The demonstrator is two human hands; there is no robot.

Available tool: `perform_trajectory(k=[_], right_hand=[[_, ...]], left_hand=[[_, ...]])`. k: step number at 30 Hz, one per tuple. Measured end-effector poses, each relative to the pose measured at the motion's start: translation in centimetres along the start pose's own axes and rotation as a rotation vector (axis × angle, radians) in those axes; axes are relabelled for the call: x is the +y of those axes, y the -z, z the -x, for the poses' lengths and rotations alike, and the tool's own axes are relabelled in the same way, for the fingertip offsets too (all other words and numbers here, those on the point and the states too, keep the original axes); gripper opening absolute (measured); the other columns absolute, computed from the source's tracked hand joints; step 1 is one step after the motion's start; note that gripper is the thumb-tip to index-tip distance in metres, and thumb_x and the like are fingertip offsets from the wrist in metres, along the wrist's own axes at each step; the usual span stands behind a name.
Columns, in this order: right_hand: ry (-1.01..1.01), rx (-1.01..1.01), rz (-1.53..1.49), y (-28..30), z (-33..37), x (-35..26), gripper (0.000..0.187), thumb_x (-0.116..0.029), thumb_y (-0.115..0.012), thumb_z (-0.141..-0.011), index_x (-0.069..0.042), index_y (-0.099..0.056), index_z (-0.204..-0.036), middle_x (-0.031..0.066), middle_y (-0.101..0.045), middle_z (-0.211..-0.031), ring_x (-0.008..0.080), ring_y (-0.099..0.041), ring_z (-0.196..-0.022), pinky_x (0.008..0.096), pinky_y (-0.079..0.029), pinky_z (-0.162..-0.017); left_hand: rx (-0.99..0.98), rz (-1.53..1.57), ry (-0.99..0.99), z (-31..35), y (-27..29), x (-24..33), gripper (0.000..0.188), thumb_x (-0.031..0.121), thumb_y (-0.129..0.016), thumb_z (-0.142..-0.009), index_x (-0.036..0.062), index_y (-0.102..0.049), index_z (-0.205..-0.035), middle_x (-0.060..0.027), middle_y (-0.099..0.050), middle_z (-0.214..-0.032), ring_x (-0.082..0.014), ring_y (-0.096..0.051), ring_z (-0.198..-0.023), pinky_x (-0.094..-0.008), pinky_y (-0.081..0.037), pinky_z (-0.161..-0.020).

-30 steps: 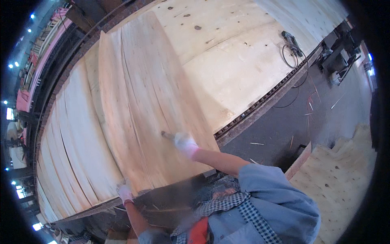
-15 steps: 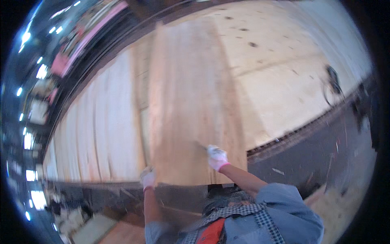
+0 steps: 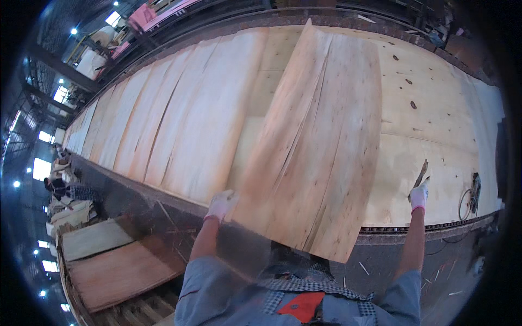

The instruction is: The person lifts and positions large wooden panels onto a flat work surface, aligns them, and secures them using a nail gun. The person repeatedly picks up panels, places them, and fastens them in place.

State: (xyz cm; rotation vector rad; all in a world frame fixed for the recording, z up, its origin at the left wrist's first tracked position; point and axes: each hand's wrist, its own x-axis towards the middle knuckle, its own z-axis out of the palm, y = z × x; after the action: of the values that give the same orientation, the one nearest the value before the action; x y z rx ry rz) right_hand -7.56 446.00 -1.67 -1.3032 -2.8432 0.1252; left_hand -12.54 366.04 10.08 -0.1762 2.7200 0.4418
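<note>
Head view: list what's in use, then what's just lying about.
In use, it seems:
loose wood sheet, left hand at its edge
knotty pale layer beneath
slim brown item in right hand

Apparently lying about:
dark corded device
pale slivers on the floor

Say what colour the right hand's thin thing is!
The thin thing looks brown, best in the head view.

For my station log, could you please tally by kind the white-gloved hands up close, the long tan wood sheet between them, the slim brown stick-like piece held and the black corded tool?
Left hand and right hand, white-gloved: 2
Long tan wood sheet, split lengthwise: 1
Slim brown stick-like piece, in the right hand: 1
Black corded tool: 1
Total: 5
</note>
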Motion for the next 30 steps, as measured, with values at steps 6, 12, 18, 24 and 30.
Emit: perform_trajectory(k=[6,12,18,24,30], right_hand=[[-0.071,0.23,-0.199,2.7,3.6,0.2,0.067,-0.03,-0.067,-0.093,0.003,-0.044,-0.147,0.0213,-0.071,-0.106,0.0328,-0.069,-0.093,0.0457,-0.054,-0.083],[-0.176,-0.405,-0.614,-2.5,29.1,-6.6,0.07,-0.041,-0.074,-0.091,0.007,-0.054,-0.137,0.0224,-0.072,-0.113,0.0293,-0.07,-0.1,0.0402,-0.054,-0.087],[-0.266,-0.737,-0.993,6.8,28.3,-12.9,0.045,-0.033,-0.075,-0.091,0.007,-0.071,-0.11,0.0099,-0.074,-0.097,0.019,-0.07,-0.089,0.0338,-0.056,-0.076],[-0.119,-0.677,-1.16,6.7,25.1,-15.3,0.035,-0.016,-0.078,-0.088,0.006,-0.069,-0.114,0.0089,-0.074,-0.098,0.0167,-0.072,-0.081,0.0318,-0.059,-0.07],[-0.175,-0.635,-1.395,23.5,24.1,-18.1,0.028,-0.008,-0.074,-0.086,0.007,-0.071,-0.109,0.0078,-0.073,-0.093,0.0138,-0.069,-0.077,0.0279,-0.056,-0.07]], left_hand=[[-0.155,0.201,0.003,-4.0,0.9,-4.3,0.051,0.052,-0.061,-0.093,0.0088,-0.075,-0.116,-0.0177,-0.075,-0.11,-0.0334,-0.071,-0.107,-0.0403,-0.052,-0.095],[-0.203,0.361,0.094,-11.1,-2.5,-5.8,0.053,0.052,-0.066,-0.093,0.0043,-0.076,-0.114,-0.013,-0.077,-0.107,-0.0235,-0.072,-0.097,-0.0358,-0.054,-0.089],[-0.159,0.997,-0.018,-13.8,-0.9,-1.7,0.037,0.027,-0.074,-0.094,-0.005,-0.074,-0.112,-0.0008,-0.071,-0.099,-0.0083,-0.062,-0.091,-0.0261,-0.052,-0.081],[0.041,0.826,0.002,-11.7,3.4,5.4,0.037,0.031,-0.077,-0.091,-0.0026,-0.075,-0.105,-0.0017,-0.071,-0.095,-0.0089,-0.061,-0.085,-0.0272,-0.05,-0.075],[0.136,0.642,0.039,-6.8,7.6,8.4,0.035,0.034,-0.082,-0.085,-0.0006,-0.076,-0.09,-0.003,-0.072,-0.09,-0.0091,-0.06,-0.079,-0.0287,-0.049,-0.069]])
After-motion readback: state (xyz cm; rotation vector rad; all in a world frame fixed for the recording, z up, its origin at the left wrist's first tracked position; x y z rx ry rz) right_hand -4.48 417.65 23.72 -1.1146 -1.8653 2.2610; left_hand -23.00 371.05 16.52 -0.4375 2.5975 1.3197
